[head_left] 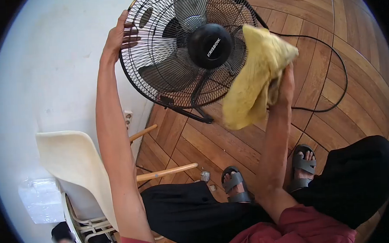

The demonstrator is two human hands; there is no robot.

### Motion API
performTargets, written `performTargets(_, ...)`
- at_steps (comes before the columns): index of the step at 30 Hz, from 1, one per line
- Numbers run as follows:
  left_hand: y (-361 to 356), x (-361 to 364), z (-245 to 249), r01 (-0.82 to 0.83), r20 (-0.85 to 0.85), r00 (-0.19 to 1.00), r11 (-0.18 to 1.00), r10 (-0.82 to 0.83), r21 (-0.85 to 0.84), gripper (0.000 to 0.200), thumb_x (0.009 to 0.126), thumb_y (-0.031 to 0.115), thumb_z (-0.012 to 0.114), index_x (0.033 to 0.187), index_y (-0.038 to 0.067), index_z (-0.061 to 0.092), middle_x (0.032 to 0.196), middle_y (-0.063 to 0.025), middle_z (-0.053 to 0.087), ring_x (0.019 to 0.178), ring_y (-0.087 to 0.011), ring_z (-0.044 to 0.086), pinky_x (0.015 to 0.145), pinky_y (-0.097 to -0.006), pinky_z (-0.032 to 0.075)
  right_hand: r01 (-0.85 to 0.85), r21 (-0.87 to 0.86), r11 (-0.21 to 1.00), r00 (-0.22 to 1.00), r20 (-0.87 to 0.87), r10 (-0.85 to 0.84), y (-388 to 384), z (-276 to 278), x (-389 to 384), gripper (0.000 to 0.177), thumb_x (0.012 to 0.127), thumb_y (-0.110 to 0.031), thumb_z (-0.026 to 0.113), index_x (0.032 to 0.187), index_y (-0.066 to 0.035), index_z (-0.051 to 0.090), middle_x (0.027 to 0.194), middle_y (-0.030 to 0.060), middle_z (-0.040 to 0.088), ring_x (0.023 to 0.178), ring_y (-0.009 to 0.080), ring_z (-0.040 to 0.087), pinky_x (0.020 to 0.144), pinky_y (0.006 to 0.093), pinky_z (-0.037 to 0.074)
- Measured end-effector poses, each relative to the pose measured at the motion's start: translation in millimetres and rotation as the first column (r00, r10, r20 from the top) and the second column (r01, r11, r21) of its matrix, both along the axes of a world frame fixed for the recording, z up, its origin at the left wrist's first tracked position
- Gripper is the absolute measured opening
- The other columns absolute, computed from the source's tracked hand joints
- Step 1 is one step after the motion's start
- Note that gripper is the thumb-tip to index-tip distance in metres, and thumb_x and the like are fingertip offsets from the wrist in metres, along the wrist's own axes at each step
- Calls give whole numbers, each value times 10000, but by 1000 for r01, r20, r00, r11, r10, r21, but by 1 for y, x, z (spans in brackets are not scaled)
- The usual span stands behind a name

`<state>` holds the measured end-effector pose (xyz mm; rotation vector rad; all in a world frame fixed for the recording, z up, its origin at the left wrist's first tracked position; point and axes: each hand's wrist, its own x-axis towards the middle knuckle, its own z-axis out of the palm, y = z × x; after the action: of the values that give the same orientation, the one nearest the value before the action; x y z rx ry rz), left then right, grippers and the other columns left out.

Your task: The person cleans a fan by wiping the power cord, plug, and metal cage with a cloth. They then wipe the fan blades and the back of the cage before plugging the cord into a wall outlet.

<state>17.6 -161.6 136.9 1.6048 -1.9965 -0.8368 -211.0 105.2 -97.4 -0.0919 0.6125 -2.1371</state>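
Observation:
A large black floor fan (154, 75) with a round wire grille and a "KRISBOW" hub leans back in front of me. At its left rim, my left hand (119, 39) grips the cage, with the fingers curled behind the wires. A yellow cloth (260, 72) hangs bunched from my right hand (285, 86), which is closed on it. The cloth overlaps the right side of the grille in this view and hides most of my right fingers. Blades show through the wires.
A black cable (345, 74) loops over the wooden floor (213, 142) to the right. On the left stand a cream chair (72, 147) with wooden legs and a wall socket (128, 118). Small crumpled litter (205, 176) lies near my sandalled feet. Another person (61, 232) is at lower left.

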Motion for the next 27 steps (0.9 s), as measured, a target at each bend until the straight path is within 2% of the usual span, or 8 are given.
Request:
performTargets(3, 8, 2, -3, 13, 2, 1000, 989, -13, -146, 814, 876, 701, 522, 1171, -54, 587, 990, -156, 669, 832, -209, 691, 720, -308, 567, 93, -17, 995, 982, -163, -95, -71, -13, 2, 440, 1015, -368, 489, 1285, -22, 516, 1066, 79, 642, 851, 179, 641, 652, 297, 546)
performTargets(5, 21, -3, -10, -30, -96, 995, 979, 11, -203, 680, 924, 609, 508, 1100, -38, 623, 978, -130, 671, 813, -198, 685, 700, -290, 535, 779, 255, 573, 525, -765, -374, -111, 34, 21, 326, 936, -187, 626, 1221, -36, 577, 1011, 81, 643, 1016, 188, 591, 861, 367, 480)
performTargets(7, 25, -5, -15, -90, -140, 989, 965, 57, -248, 625, 937, 564, 508, 1065, -33, 642, 960, -123, 678, 806, -195, 686, 703, -292, 533, 937, -59, 344, 68, -937, -343, -134, 19, 24, 376, 896, -161, 640, 1254, -54, 593, 1091, 119, 638, 1162, 241, 522, 984, 417, 403)
performTargets(13, 23, -4, -20, -111, -183, 981, 951, 59, -289, 539, 944, 479, 520, 978, -34, 685, 860, -129, 702, 729, -193, 685, 666, -288, 528, 648, -128, 750, -47, -991, -129, -99, -4, 54, 501, 868, -158, 546, 1352, -27, 528, 1332, 164, 544, 1266, 346, 451, 1107, 488, 258)
performTargets(17, 27, -7, -19, -119, -209, 976, 939, 52, -322, 500, 939, 432, 547, 931, -46, 692, 827, -117, 694, 690, -175, 667, 637, -274, 518, 675, 58, 736, 134, -990, -46, -73, 5, 102, 464, 846, -111, 597, 1301, -23, 568, 1299, 216, 553, 1227, 370, 516, 1025, 490, 384)
performTargets(23, 27, -4, -22, -126, -241, 970, 921, 36, -367, 462, 938, 395, 576, 866, -46, 696, 782, -86, 677, 647, -143, 640, 575, -247, 489, 637, 44, 769, 512, -771, -380, -91, 0, 71, 289, 795, 44, 669, 1070, 2, 588, 973, 145, 626, 808, 211, 663, 650, 301, 534)
performTargets(25, 25, 1, -23, -86, -182, 983, 954, 34, -289, 572, 936, 511, 510, 989, -37, 661, 864, -113, 687, 701, -160, 655, 602, -263, 489, 642, -48, 766, 705, -356, -613, -120, 13, 26, 264, 830, -4, 679, 1075, 12, 582, 972, 134, 624, 844, 173, 651, 697, 313, 536)
performTargets(27, 27, 1, -20, -56, -89, 995, 973, 36, -223, 654, 946, 579, 431, 1100, -24, 630, 944, -140, 696, 764, -187, 676, 660, -287, 512, 551, 123, 825, 773, -449, -449, -144, 17, 9, 330, 816, -47, 716, 1118, 4, 593, 1000, 142, 619, 914, 207, 638, 754, 328, 535)
